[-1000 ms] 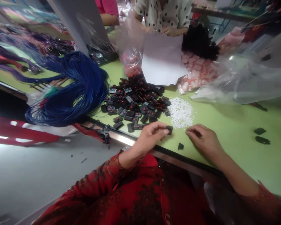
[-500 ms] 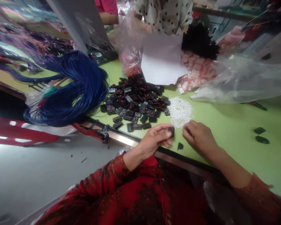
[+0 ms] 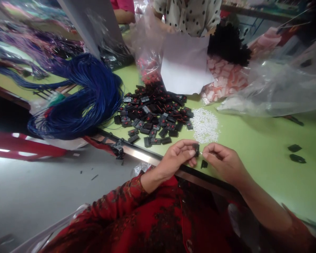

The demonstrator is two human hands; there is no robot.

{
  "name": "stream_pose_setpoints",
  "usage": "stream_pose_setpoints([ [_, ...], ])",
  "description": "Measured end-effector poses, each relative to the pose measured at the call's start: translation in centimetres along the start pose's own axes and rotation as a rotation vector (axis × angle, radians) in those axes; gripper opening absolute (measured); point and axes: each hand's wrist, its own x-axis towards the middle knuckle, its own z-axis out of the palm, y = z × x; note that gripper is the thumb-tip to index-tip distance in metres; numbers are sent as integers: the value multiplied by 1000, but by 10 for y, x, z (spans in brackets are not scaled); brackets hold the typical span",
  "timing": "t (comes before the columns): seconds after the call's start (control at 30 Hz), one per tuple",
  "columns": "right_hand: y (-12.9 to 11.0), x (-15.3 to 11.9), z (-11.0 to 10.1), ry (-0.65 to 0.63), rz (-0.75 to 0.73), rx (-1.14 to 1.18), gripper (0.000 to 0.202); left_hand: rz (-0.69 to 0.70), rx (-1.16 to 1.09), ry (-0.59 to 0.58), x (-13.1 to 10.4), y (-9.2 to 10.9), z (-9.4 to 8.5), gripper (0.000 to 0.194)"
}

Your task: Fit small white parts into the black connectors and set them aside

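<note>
I sight from the head camera, taking the held part as the clock's centre. The left hand [image 3: 177,154] pinches a black connector housing [image 3: 196,150] between thumb and fingers just above the near edge of the tabletop [image 3: 252,140]; this grip likely leaves the face toward 3 o'clock exposed. The right hand [image 3: 226,161] has its grip closed at the fingertips on a small white piece [image 3: 201,153], just beside that face, presumably for fine alignment.

Supply positions: the white pieces [image 3: 206,126] lie spread at 1 o'clock and the heap of black housings [image 3: 155,116] at 10 to 11, each apparently placed for short reach by one hand. A loose black part [image 3: 204,164] lies at 5 o'clock; I cannot tell its purpose. The blue wire bundle [image 3: 94,88] sits at 10 o'clock, beyond the heap, seemingly out of the working area.
</note>
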Motion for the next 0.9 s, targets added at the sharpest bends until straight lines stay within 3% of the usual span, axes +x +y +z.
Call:
stream_pose_setpoints([
  [0.27,-5,2,3,-20,26,3,16,104,159,-10,-4,-6,0,41],
  [0.53,-6,-4,8,40,26,-92,10,447,613,18,-9,-14,-4,32],
  [0.6,-7,-4,10,53,11,-110,10,477,674,31,-9,-16,-5,32],
  [0.7,-5,-5,11,60,-9,-96,10,399,599,20,-10,-15,-3,34],
  [0.9,10,-13,11,44,90,158,20,54,241,-74,-13,-11,3,42],
])
